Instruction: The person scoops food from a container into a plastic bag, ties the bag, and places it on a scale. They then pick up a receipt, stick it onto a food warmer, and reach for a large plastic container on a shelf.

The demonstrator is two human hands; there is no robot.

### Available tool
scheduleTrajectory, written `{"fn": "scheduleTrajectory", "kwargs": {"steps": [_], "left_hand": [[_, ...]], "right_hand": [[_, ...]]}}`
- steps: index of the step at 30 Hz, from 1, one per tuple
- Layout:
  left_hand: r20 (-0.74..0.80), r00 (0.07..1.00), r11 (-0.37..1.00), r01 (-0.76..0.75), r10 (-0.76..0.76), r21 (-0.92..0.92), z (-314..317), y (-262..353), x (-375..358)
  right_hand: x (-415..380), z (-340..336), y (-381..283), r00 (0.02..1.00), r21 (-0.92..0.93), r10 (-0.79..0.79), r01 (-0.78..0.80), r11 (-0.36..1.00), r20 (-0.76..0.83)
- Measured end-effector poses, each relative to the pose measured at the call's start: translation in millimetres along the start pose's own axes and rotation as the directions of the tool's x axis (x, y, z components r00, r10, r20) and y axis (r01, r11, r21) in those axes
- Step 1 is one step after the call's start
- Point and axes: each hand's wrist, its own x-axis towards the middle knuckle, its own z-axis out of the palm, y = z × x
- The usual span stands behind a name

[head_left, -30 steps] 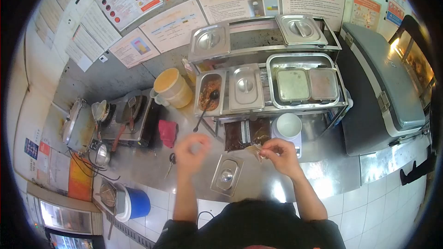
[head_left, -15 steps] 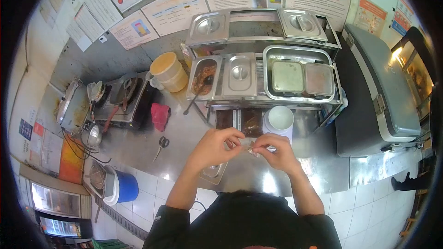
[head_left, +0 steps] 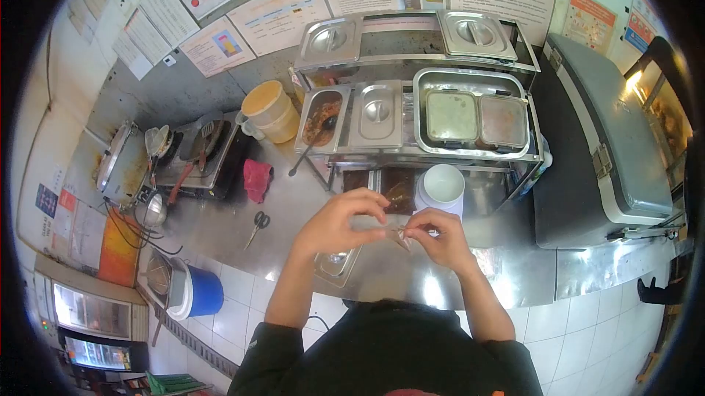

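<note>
My right hand pinches a small, crinkled piece of clear plastic between thumb and fingertips over the steel counter. Facing it, my left hand is open, its thumb and fingers spread apart, the thumb tip right at the plastic's left side. A steel pan lid lies below my left wrist at the counter's front edge. Beyond my hands are a white bowl on a white base and dark brown packs under the rack.
A steel rack holds food pans and lids. Scissors, a red cloth and a lidded yellow bucket are on the left, near a stove with pans. A large grey-lidded cooler box stands right.
My left thumb and fingers have spread wider apart. My right hand still pinches the plastic, which now hangs more in view. The whole view has shifted slightly.
</note>
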Motion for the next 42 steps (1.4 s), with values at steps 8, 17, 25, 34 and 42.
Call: {"fn": "scheduleTrajectory", "kwargs": {"steps": [8, 17, 25, 34, 42], "left_hand": [[0.076, 0.989, 0.977, 0.110, -0.125, 0.183, 16.7, 9.5, -2.6], [0.154, 0.984, 0.927, 0.027, -0.091, 0.375, 12.1, 15.9, -3.3], [0.085, 0.996, 0.998, 0.000, -0.005, 0.063, -8.2, 6.1, -4.1], [0.060, 0.996, 0.898, 0.083, -0.064, -0.432, 18.0, -16.6, 2.3], [-0.233, 0.958, 0.776, -0.015, -0.170, -0.631, 42.0, -27.0, 3.4]], "right_hand": [[2.6, 0.3, -2.8, 1.000, 0.022, -0.014, 0.014, 1.000, -0.012], [4.4, 3.1, -1.6, 1.000, 0.001, 0.004, -0.004, 1.000, -0.004], [3.6, -2.7, 11.0, 0.990, 0.235, 0.143, -0.139, 0.962, 0.000], [15.9, -6.0, 15.9, 0.988, 0.572, 0.106, -0.152, 0.806, 0.113], [23.5, 4.1, 4.6, 0.987, 0.528, 0.130, -0.061, 0.847, -0.095]]}}
